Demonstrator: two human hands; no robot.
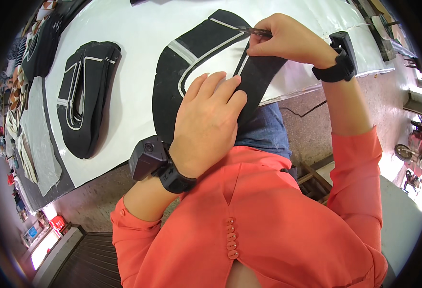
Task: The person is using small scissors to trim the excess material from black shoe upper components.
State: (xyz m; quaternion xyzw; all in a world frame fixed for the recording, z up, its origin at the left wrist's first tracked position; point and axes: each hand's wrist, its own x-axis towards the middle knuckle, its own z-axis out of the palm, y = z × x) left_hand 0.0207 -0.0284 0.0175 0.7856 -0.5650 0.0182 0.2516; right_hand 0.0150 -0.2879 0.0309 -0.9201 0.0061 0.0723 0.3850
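A U-shaped black piece that looks like a shoe upper (165,103) lies on the white-covered table in front of me. White lines run along its inner edge, and a pale band crosses its left arm. My left hand (206,122) rests on its lower part, fingers stretched out toward the central opening. At the far right end of the piece, my right hand (287,42) pinches a slim dark pointed tool (256,31). Its tip points left and meets the white line near the top of the opening. The exact kind of tool is hard to make out.
To the left lies a stack of similar black pieces (88,96) with white lines. Beyond it, a clear plastic sheet (40,139) and more dark material (43,45) lie by the table's left edge. A dark cable (307,111) shows beyond the table's near right edge.
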